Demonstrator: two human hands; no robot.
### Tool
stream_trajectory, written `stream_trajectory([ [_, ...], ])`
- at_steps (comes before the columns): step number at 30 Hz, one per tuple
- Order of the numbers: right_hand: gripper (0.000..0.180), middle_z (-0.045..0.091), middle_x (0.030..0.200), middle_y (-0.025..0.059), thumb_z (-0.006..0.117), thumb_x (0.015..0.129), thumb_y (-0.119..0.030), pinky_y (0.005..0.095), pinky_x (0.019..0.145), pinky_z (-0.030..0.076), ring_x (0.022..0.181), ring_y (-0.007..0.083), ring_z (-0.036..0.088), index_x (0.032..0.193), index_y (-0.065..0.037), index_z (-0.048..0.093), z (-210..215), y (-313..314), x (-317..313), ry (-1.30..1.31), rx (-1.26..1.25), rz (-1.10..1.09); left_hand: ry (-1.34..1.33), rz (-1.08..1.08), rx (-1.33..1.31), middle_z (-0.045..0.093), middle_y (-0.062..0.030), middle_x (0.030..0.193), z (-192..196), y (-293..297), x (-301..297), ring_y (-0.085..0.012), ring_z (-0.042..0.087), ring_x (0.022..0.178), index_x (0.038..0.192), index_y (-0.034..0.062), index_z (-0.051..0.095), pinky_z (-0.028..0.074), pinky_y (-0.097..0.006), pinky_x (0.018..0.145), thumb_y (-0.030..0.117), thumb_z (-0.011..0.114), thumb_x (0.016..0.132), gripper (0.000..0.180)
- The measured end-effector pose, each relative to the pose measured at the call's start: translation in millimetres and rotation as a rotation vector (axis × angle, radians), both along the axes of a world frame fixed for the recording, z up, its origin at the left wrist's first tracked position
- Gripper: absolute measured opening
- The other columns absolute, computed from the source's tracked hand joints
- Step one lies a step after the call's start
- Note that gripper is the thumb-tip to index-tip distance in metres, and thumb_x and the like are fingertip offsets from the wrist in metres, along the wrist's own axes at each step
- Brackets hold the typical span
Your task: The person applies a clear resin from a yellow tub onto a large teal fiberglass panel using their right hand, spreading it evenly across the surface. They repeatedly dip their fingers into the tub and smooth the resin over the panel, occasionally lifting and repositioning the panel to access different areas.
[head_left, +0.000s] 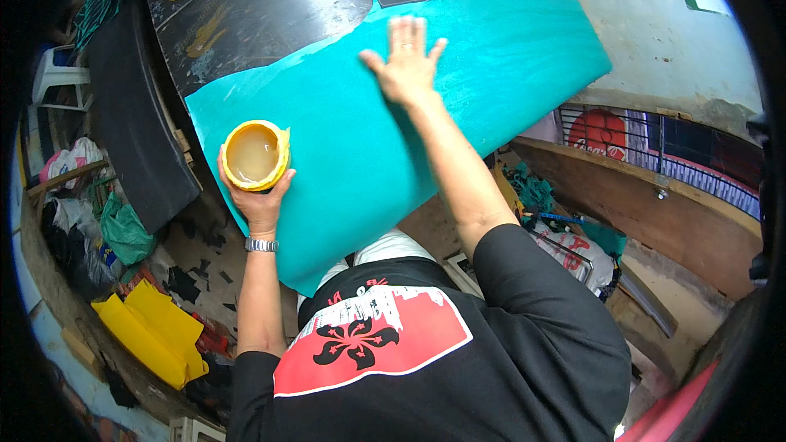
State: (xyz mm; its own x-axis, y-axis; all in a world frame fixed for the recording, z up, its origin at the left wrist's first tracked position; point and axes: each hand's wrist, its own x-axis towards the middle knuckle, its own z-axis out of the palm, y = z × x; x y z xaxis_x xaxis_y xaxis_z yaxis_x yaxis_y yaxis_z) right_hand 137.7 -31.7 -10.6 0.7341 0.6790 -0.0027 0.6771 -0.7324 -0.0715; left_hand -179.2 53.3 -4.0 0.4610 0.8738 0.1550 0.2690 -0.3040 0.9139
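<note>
Left hand (257, 200) holding yellow tub (255, 155), pale cloudy glue, teal sheet (344, 139)

Even, bright daylight, soft and diffuse; no hard shadows on the teal sheet (393, 123). Faint sheen on the dark worktop (246, 16) near its far edge. Strong fisheye bend: straight edges curve, black vignette rings the frame. Centre sharp; clutter toward the rim is softer and smeared.
</note>
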Motion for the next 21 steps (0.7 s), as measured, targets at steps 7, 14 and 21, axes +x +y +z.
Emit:
stream_trajectory([
  [7,0.091,0.015,0.163,0.0101,0.031,0.092,-0.072,0.0672,0.113,-0.006,0.152,0.0274,0.004,0.155,-0.008,0.018,21.7,-41.0,31.3,0.051,-0.167,-0.011,-0.058,-0.023,-0.018,0.043,-0.0143,0.142,-3.1,3.1,-2.7,-0.0283,0.049,0.126,0.149,0.0033,0.025,0.040,-0.040,0.110,0.021,0.095,0.059,0.115],
  [14,0.090,0.015,0.163,0.0078,0.031,0.091,-0.075,0.0655,0.115,-0.004,0.152,0.0268,0.004,0.156,-0.014,0.021,-2.3,-21.4,61.9,-0.062,-0.054,0.299,-0.041,-0.052,-0.060,0.040,-0.0137,0.144,-0.4,4.1,-3.5,-0.0271,0.047,0.128,0.149,0.0026,0.024,0.039,-0.040,0.110,0.021,0.095,0.058,0.117],
  [21,0.091,0.018,0.162,0.0038,0.032,0.088,-0.078,0.0663,0.116,0.000,0.151,0.0263,0.008,0.155,-0.018,0.023,5.9,-5.5,52.3,-0.123,-0.043,0.541,-0.064,-0.066,-0.105,0.039,-0.0140,0.144,-6.9,4.7,-8.2,-0.0263,0.047,0.129,0.149,0.0015,0.023,0.039,-0.040,0.110,0.022,0.095,0.058,0.117],
])
